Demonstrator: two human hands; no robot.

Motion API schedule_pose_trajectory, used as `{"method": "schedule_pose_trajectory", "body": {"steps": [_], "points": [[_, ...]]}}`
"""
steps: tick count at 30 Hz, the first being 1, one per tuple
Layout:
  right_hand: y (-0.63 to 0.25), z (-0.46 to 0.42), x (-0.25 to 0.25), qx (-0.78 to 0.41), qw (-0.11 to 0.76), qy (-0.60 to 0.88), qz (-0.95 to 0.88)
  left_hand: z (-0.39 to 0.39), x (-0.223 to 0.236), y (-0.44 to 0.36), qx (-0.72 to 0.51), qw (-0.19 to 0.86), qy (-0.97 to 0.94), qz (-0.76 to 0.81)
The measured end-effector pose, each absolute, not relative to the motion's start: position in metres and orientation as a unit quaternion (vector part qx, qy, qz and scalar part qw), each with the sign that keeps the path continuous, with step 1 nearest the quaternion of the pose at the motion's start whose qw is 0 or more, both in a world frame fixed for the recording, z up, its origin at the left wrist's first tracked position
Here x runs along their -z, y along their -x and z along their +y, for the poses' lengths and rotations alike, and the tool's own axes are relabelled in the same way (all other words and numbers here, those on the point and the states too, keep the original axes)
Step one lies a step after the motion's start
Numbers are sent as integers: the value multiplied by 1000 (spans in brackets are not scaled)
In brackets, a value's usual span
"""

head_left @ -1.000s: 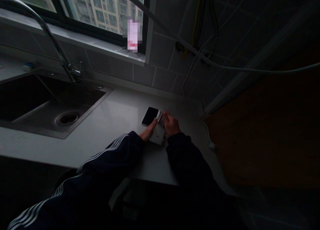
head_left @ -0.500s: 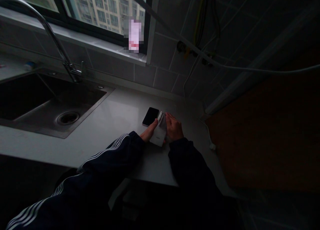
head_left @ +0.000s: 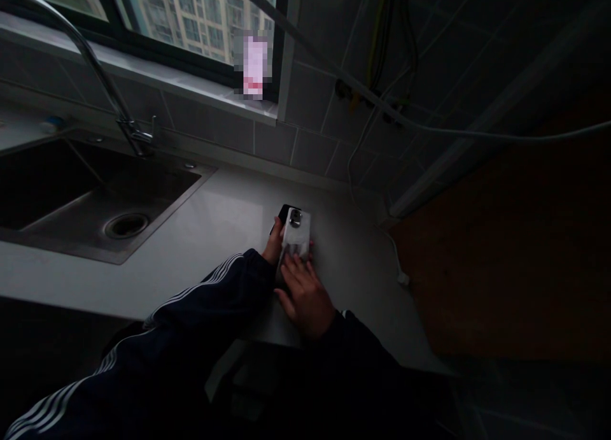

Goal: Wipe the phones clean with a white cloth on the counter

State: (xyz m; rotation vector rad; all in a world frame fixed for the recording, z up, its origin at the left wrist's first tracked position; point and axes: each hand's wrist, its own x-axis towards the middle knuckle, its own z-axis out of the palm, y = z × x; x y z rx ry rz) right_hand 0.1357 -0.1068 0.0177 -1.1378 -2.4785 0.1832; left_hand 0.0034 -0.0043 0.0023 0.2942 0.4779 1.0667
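In the head view, my left hand (head_left: 274, 241) is closed around the side of a white phone (head_left: 298, 233), held tilted above the counter. A dark camera block shows at its upper end, and its glossy lower part mirrors my fingers. My right hand (head_left: 305, 297) lies with its fingers stretched out over the phone's lower end, seemingly touching it. Partly hidden behind the white phone and my left hand, a black phone (head_left: 285, 212) lies on the white counter (head_left: 229, 217).
To the left is a steel sink (head_left: 167, 204) with a curved chrome faucet (head_left: 107, 77). A blurred pink item (head_left: 255, 64) stands by the window. A cable (head_left: 453, 132) crosses the tiled wall, and a white plug (head_left: 403, 279) rests at the right beside a brown wooden panel (head_left: 501, 255).
The white phone has turned so its camera block faces me. My right hand has moved from its right side down to its lower end, fingers now spread.
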Motion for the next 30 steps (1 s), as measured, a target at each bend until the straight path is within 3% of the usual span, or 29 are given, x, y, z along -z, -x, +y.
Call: {"method": "schedule_pose_trajectory", "body": {"steps": [7, 13, 23, 30], "points": [[-150, -83, -16, -84, 243, 401, -879, -1, -12, -3, -513, 821, -100, 231], [-163, -84, 2, -26, 262, 412, -872, 1, -4, -4, -514, 824, -95, 218], [-126, -54, -23, -39, 202, 386, -899, 1, -11, -4, -497, 835, -100, 214], [-156, -41, -6, -41, 279, 379, -881, -3, -6, -6, -521, 823, -132, 187]]}}
